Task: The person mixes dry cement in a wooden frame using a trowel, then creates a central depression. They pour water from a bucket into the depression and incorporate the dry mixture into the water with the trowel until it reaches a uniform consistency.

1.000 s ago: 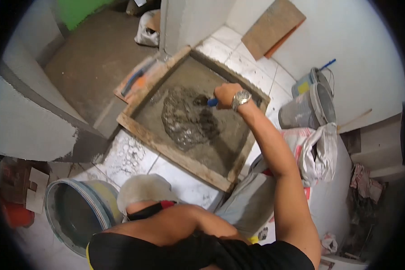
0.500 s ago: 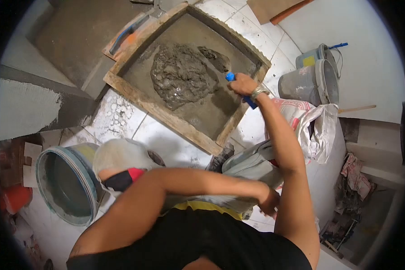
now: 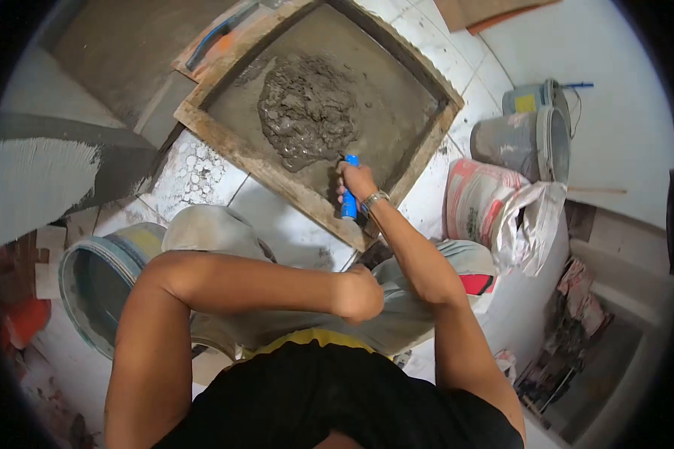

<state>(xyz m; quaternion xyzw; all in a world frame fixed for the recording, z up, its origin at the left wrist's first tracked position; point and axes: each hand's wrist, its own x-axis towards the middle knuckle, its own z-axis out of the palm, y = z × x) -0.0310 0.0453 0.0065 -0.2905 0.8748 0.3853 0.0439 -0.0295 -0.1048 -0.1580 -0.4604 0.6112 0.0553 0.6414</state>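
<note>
1. right hand (image 3: 357, 182) is gripping the blue handle (image 3: 350, 196) of a trowel, fingers wrapped tight around it; the blade is mostly hidden at the near edge of the mortar.
2. left hand (image 3: 358, 293) is resting closed on the raised knee, holding nothing that shows.
3. wet mortar heap (image 3: 307, 111) is lying in the middle of the wooden mixing tray (image 3: 236, 153) on the tiled floor.
4. step in hand looks like mixing: the trowel is working at the heap's near side.
5. next move probably calls for pushing the blade under the heap and folding it over, keeping mortar inside the tray's rim.
6. grey buckets (image 3: 518, 142) and an open bag (image 3: 494, 209) are standing to the right.
</note>
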